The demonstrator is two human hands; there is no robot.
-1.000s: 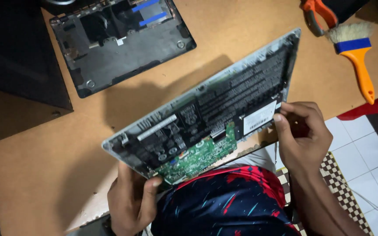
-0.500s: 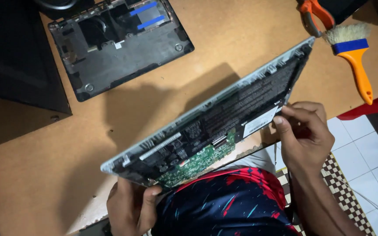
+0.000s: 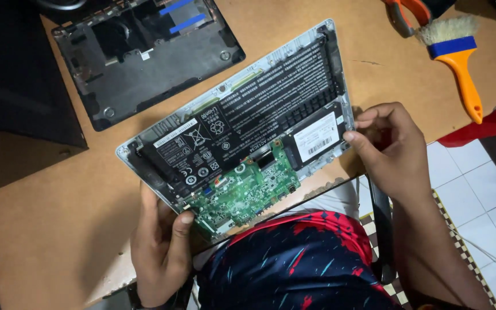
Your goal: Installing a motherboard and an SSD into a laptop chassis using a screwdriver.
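Centrally in the frame, both hands are gripping an opened silver laptop (image 3: 242, 138), its black battery and green board showing, with the left hand (image 3: 159, 247) clasping the lower left corner and the right hand (image 3: 388, 152) pinching the right edge above the brown table (image 3: 58, 229).

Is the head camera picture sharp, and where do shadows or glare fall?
Head view: the opened laptop is sharp, its labels crisp; no strong glare; its shadow falls on the brown table toward lower left; the dark cover at top is dim; left hand and right hand show little blur.
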